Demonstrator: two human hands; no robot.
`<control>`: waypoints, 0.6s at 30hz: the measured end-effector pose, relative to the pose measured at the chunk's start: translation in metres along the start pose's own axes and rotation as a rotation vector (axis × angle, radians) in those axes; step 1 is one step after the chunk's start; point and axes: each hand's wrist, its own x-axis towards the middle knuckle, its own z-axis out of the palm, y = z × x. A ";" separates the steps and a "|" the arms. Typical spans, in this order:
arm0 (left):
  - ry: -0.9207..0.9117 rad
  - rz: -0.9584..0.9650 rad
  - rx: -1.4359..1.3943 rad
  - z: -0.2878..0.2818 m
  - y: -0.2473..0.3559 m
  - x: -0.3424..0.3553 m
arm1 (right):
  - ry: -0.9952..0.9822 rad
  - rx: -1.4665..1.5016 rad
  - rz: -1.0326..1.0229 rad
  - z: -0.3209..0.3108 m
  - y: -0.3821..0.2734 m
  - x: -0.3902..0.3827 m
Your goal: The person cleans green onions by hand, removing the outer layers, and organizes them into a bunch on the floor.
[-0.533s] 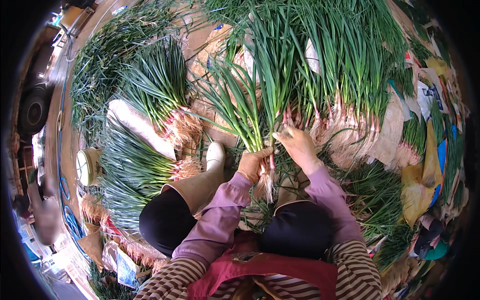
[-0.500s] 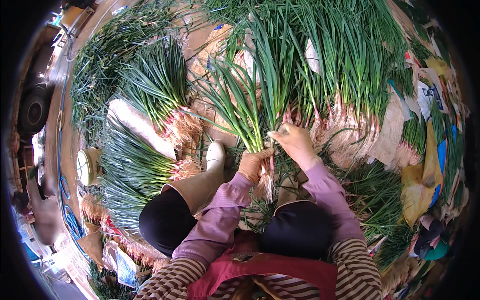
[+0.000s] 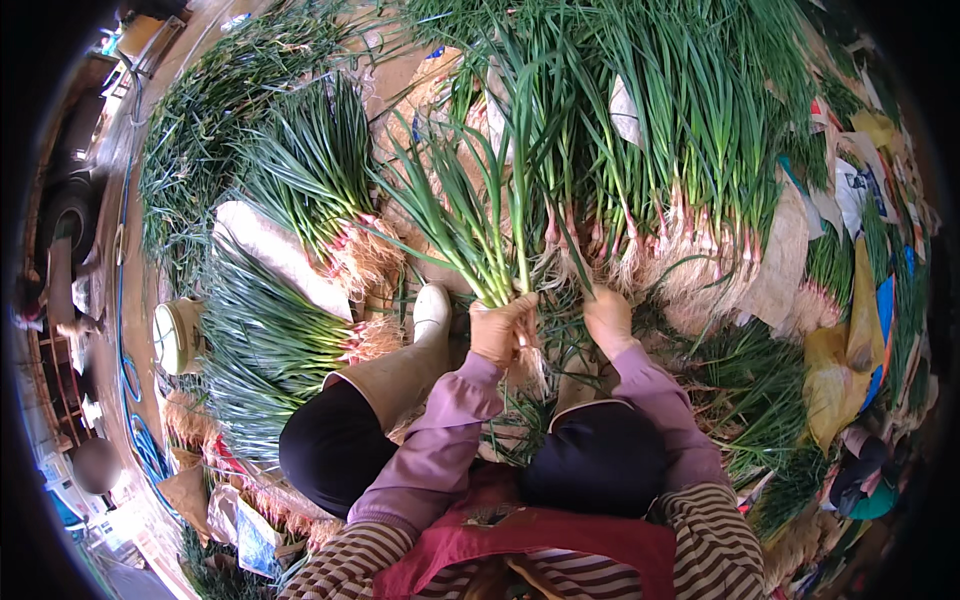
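I see one onion bunch (image 3: 480, 250) in front of the knees (image 3: 595, 455), gripped by the left hand (image 3: 500, 330); I cannot tell if the right hand (image 3: 608, 318), just beside, pinches the leaf (image 3: 574, 250) at its fingertips. The step looks like picking through the bunch, so the next move calls for a firm left grip. Farther out, leftward, I count at least two onion piles (image 3: 320, 180) and one bucket (image 3: 180, 335).

The middle is bright — glare whitens the lower left, edges bend into black.
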 end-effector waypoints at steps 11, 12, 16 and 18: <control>-0.371 0.003 -0.388 -0.010 0.045 0.010 | 0.312 0.001 -0.230 -0.066 -0.067 0.065; -0.368 -0.039 -0.361 -0.011 0.046 0.012 | 0.005 -0.107 -0.080 -0.070 -0.076 0.083; -0.278 -0.168 -0.171 -0.040 0.028 0.026 | 0.007 0.052 -0.135 -0.062 -0.075 0.072; -0.195 -0.262 -0.053 -0.042 0.018 0.023 | -0.200 0.139 -0.048 -0.078 -0.098 0.026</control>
